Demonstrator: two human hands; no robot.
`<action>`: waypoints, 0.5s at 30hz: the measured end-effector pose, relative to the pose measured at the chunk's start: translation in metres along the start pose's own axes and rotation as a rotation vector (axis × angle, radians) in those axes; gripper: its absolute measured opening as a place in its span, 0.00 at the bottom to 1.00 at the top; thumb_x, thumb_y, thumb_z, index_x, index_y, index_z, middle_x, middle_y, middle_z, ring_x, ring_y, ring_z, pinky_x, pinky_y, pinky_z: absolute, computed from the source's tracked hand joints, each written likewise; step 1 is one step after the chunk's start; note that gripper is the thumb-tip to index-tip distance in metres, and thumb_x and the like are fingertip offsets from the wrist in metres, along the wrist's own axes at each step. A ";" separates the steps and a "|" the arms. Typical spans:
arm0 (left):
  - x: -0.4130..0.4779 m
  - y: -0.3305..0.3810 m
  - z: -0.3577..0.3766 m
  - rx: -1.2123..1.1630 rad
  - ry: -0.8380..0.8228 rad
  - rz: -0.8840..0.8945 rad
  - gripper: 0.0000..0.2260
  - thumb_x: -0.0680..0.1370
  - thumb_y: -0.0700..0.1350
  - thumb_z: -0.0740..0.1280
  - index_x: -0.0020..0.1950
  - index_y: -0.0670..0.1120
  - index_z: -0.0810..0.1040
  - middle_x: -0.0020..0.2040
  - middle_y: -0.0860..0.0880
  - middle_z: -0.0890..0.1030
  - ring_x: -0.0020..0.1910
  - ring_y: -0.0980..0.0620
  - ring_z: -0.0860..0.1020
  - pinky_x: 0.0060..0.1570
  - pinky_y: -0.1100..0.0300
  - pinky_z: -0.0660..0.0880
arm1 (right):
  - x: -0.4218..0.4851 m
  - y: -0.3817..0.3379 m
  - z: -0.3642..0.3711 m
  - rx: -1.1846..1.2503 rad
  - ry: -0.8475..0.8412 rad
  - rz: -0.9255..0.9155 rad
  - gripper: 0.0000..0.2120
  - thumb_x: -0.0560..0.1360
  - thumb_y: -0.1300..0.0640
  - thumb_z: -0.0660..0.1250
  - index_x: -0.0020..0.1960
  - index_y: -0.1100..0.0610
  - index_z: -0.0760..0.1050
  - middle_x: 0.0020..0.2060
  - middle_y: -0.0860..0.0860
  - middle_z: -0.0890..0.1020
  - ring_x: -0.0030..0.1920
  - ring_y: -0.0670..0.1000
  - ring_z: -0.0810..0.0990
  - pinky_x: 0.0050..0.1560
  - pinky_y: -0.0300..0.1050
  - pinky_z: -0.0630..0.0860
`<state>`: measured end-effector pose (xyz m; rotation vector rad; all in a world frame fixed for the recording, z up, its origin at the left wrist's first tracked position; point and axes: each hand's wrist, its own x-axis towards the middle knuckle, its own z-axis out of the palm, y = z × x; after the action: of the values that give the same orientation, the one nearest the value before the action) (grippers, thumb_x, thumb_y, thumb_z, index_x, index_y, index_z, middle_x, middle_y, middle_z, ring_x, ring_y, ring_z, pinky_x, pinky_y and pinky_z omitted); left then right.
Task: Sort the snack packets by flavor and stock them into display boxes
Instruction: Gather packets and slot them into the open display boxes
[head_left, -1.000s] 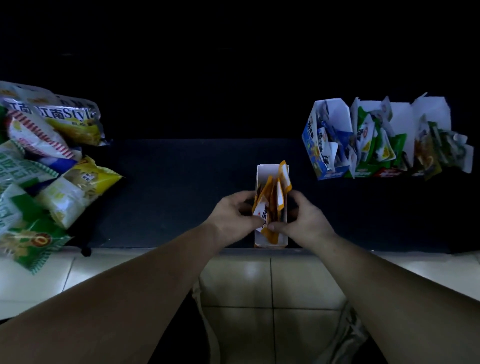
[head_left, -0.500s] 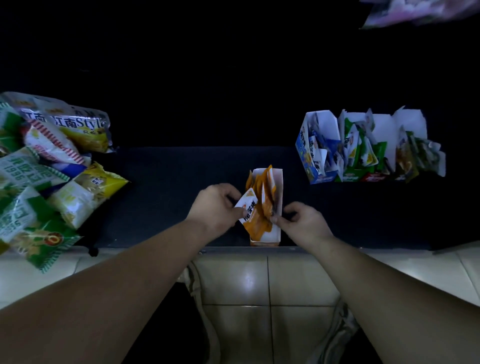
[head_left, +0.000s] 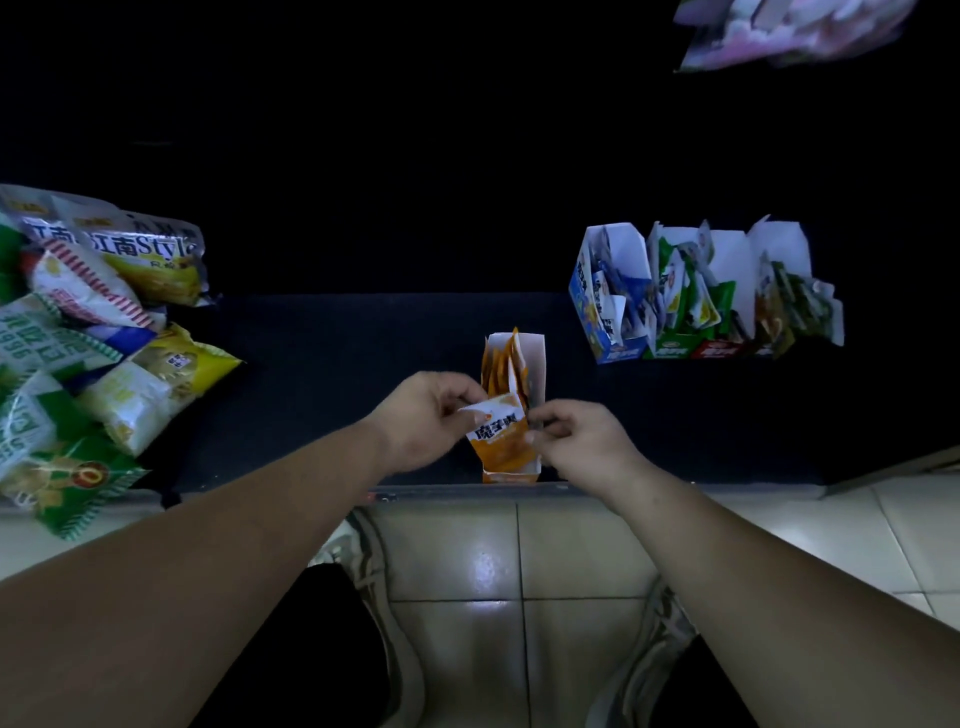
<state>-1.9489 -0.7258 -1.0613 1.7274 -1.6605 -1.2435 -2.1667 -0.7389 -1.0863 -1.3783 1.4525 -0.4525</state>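
At the front edge of the dark shelf (head_left: 322, 364) stands an open orange box (head_left: 536, 358) with orange packets (head_left: 497, 364) upright inside. The left hand (head_left: 426, 421) and right hand (head_left: 576, 441) each pinch one orange packet (head_left: 498, 439) over the box's near end. Three filled boxes (head_left: 691, 306) stand in a row toward the right edge, and big snack bags (head_left: 93, 332) are piled at the left edge.
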 end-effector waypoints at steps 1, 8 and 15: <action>0.000 -0.002 0.005 0.040 -0.035 0.019 0.04 0.80 0.46 0.72 0.47 0.54 0.85 0.45 0.53 0.86 0.47 0.52 0.84 0.52 0.51 0.82 | 0.000 0.000 0.001 -0.007 -0.019 0.007 0.09 0.78 0.59 0.73 0.49 0.44 0.82 0.43 0.48 0.85 0.46 0.48 0.84 0.46 0.41 0.79; -0.007 -0.015 0.032 0.075 -0.029 0.047 0.08 0.77 0.44 0.76 0.44 0.59 0.85 0.48 0.55 0.79 0.44 0.58 0.79 0.45 0.66 0.77 | 0.000 0.003 -0.012 -0.075 -0.196 0.124 0.11 0.76 0.62 0.72 0.49 0.47 0.85 0.47 0.46 0.84 0.50 0.46 0.80 0.46 0.39 0.75; 0.003 -0.018 0.020 -0.189 0.258 -0.263 0.03 0.75 0.43 0.72 0.46 0.49 0.80 0.44 0.44 0.85 0.44 0.47 0.84 0.42 0.49 0.83 | 0.004 0.005 -0.007 -0.065 -0.185 0.113 0.04 0.78 0.47 0.72 0.52 0.45 0.82 0.47 0.44 0.84 0.48 0.43 0.82 0.44 0.38 0.75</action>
<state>-1.9562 -0.7200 -1.0871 1.9363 -1.1609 -1.1866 -2.1744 -0.7437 -1.0888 -1.3434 1.3941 -0.2013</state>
